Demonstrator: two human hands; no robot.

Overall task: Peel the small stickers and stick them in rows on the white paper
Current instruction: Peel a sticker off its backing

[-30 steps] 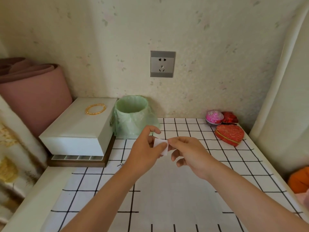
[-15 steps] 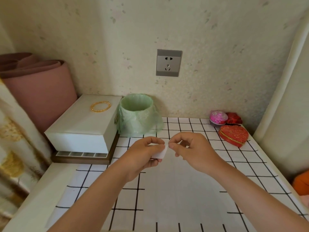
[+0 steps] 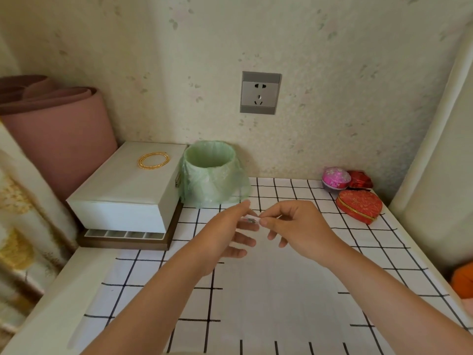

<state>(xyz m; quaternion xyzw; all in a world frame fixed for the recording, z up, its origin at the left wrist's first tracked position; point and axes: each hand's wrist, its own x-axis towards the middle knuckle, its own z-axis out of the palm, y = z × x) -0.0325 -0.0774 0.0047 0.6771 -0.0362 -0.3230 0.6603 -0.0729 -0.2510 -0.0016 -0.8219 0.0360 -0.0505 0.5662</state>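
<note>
Early stage, by my read: the large white paper sheet (image 3: pixel 268 298) on the black-grid white tablecloth (image 3: pixel 371 252) shows no stickers I can make out, so rows aren't begun. The small white sticker sheet (image 3: pixel 249 220) is up above the paper's far edge, lying across the near-straight fingers of the left hand (image 3: pixel 227 234), thumb apparently lifted. The right hand (image 3: pixel 297 226) pinches its right edge w/ thumb + index, prob. peeling one; too small to confirm. To do: peel, place, repeat.

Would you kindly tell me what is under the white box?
The white box rests on a brown tray with a row of white compartments. Only the tray's front strip and right edge show; the rest is covered by the box.
</note>
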